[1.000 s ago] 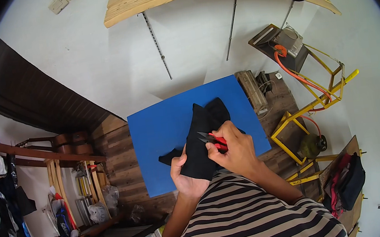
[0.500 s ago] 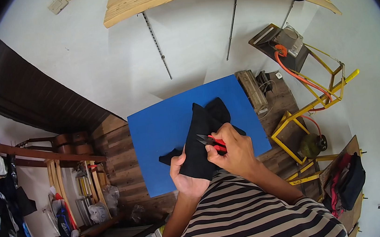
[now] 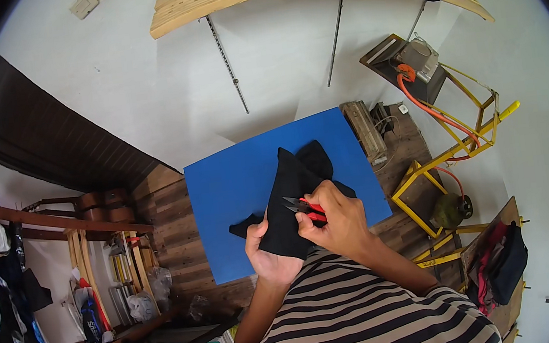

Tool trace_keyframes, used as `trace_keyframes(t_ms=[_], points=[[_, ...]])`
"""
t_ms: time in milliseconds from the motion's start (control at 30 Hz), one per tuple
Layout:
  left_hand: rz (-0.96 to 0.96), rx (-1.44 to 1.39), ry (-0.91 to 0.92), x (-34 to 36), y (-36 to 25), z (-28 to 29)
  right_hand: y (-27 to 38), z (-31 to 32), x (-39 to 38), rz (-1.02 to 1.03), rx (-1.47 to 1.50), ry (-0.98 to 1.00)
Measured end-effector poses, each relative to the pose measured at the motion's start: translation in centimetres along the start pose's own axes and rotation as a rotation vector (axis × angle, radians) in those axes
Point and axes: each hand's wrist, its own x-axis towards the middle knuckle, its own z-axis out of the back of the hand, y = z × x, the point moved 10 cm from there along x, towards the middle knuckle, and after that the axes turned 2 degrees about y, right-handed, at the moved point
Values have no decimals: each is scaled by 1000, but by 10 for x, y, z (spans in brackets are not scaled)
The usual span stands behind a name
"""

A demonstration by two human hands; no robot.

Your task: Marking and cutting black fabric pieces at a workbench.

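A black piece of fabric point(image 3: 283, 191) is held up over a blue tabletop point(image 3: 228, 183), its upper part spreading into two points. My left hand point(image 3: 272, 256) grips it from the lower left, thumb on top and the other fingers hidden beneath. In my right hand point(image 3: 337, 217) is a pair of small red-handled thread snips point(image 3: 306, 207). Their dark blades point left and lie over the cloth, slightly apart at the tips. Whether a thread sits between the blades is too small to tell. A loose corner of the fabric sticks out left of my left hand.
A wooden shelf point(image 3: 201, 5) with folded garments runs along the far wall. To the right stand a yellow metal frame point(image 3: 420, 202), an orange hose point(image 3: 440, 112) and a green gas cylinder point(image 3: 452, 211). Racks with clothes and a guitar point(image 3: 99, 208) are at the left.
Hardly anything differs. The snips' blades have shifted very slightly and look a little more closed; both hands and the fabric stay in place.
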Motion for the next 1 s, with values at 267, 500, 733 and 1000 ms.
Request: trace_keyframes(t_ms=[267, 500, 733, 1000], points=[[4, -23, -30, 0, 2, -2, -2, 0, -2, -13, -38, 10], [13, -14, -63, 0, 2, 2, 1, 1, -3, -6, -8, 0], [13, -30, -79, -1, 2, 3, 2, -2, -5, 11, -19, 9], [16, -60, 55, 1, 1, 1, 3, 1, -4, -8, 71, 6]])
